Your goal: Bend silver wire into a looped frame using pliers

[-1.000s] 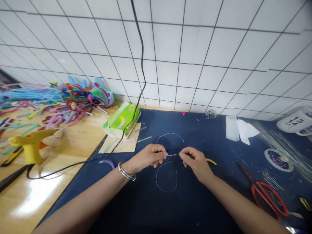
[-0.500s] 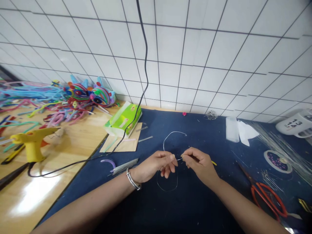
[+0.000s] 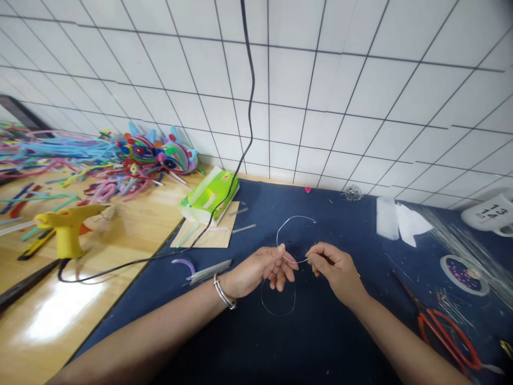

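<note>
A thin silvery wire (image 3: 282,226) stands in a curve above my left hand (image 3: 260,267), with a small bent hook at its far end. My left thumb and fingers pinch it, and a few tiny pink beads (image 3: 293,262) show on the wire by the fingertips. To the right, the thumb and forefinger of my right hand (image 3: 334,270) are closed on the wire a short way past the beads. A finer loop of wire or thread (image 3: 278,314) hangs below the left hand; where it joins is hidden by the fingers.
On the right lie orange-handled scissors (image 3: 449,337), a round dish of beads (image 3: 465,275), loose wires (image 3: 475,251) and a white mug (image 3: 489,214). On the left are a yellow glue gun (image 3: 68,230), its black cord (image 3: 132,263), a green tissue pack (image 3: 210,197) and colourful pipe cleaners (image 3: 72,152).
The right hand has drawn slightly away from the left, and pink beads on the wire now show between them. The left fingers have loosened a little. The whole view has shifted slightly.
</note>
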A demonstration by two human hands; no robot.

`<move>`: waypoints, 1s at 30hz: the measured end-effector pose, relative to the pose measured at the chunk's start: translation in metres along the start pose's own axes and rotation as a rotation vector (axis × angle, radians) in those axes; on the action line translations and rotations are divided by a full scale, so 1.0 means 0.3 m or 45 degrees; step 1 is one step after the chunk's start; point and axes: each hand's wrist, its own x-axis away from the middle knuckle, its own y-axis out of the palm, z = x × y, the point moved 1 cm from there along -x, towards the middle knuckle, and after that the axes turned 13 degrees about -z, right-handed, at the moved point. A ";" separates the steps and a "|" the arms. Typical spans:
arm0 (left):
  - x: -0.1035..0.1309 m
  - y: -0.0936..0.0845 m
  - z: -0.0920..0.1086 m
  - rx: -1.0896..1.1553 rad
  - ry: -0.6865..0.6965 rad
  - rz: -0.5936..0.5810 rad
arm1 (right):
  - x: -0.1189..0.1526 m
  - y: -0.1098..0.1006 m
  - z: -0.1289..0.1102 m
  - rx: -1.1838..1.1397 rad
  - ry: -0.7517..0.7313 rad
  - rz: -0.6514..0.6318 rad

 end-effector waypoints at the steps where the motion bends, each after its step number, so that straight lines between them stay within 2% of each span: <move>1: 0.000 0.000 0.000 -0.002 -0.002 0.002 | -0.001 0.000 0.001 0.002 0.001 0.005; 9: -0.003 0.001 -0.002 -0.031 0.005 0.031 | -0.003 0.002 0.004 -0.015 0.012 -0.010; 17: -0.011 0.013 -0.015 -0.164 -0.066 0.083 | -0.001 0.001 -0.016 -0.013 -0.002 -0.195; 21: -0.009 0.016 -0.010 -0.253 -0.071 0.142 | -0.005 -0.002 -0.002 0.037 0.018 -0.144; 26: -0.009 0.017 -0.009 -0.407 -0.072 0.230 | -0.008 -0.021 -0.016 0.255 0.042 -0.173; 30: -0.009 0.017 -0.013 -0.413 -0.052 0.307 | 0.012 -0.061 -0.049 0.631 0.030 -0.261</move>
